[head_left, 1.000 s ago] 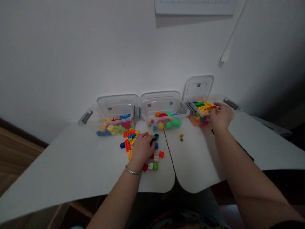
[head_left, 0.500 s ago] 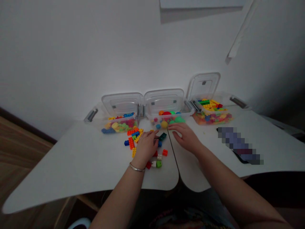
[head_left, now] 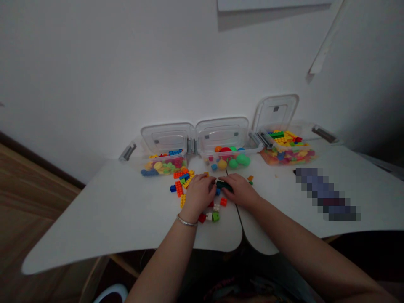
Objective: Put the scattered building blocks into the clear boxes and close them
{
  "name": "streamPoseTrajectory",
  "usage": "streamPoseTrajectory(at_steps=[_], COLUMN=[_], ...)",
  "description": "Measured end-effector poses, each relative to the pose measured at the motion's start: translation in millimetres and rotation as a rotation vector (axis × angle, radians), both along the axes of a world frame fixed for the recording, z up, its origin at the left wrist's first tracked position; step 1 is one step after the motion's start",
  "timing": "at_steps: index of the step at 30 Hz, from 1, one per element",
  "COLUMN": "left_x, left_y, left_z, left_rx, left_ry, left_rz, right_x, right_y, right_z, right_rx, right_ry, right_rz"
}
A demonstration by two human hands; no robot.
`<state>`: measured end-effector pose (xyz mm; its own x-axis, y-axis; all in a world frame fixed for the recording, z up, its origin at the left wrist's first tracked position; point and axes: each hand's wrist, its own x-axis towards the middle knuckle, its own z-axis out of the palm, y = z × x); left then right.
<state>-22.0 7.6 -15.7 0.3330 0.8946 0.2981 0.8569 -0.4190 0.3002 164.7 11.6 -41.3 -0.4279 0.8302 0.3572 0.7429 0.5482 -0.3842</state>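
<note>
A dark green toy brick lies between my two hands, low over the table. My left hand, with a bangle at its wrist, has its fingers and thumb closed at the brick's left end. Curled round the other end is my right hand, partly covering it. Around my left hand lie loose bricks: an orange one, a yellow one and a blue one. Closer to me are a red-orange brick, a white brick and a light green brick.
Three clear plastic boxes stand along the wall: a left box, a middle box and a right box, all holding colourful toy pieces. A phone-like object, blurred out, lies right. A seam divides the white tabletops.
My right hand has come down and closed on the dark green brick beside my left hand. Small orange and green pieces now show beyond my right hand. The view has shifted slightly.
</note>
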Motion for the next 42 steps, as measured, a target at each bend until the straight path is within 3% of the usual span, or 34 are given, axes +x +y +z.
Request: streamPoseTrajectory(at_steps=[11,21,27,31,37,42], left_x=[-1,-1,-1,-2,-2,-3], left_y=[1,0,2,2,2,2], left_z=[-0.9,0.1,-0.5,0.3,0.1,-0.3], left_rx=[0.004,-0.003,0.003,-0.008,-0.006,-0.013], left_ry=[0.03,0.01,0.027,0.022,0.012,0.019], left_rz=[-0.037,-0.037,-0.042,-0.046,-0.033,-0.042], right_x=[-2,-4,2,4,10,36], right_y=[4,6,2,2,5,9], right_z=[-1.8,0.1,0.0,-1.1,-0.3,23.5], right_rx=[-0.159,-0.114,0.042,0.029,0.043,0.263], right_ry=[0.145,0.104,-0.026,-0.081,0.1,0.365], right_rz=[-0.135,-0.28,-0.146,-0.124,-0.175,-0.255])
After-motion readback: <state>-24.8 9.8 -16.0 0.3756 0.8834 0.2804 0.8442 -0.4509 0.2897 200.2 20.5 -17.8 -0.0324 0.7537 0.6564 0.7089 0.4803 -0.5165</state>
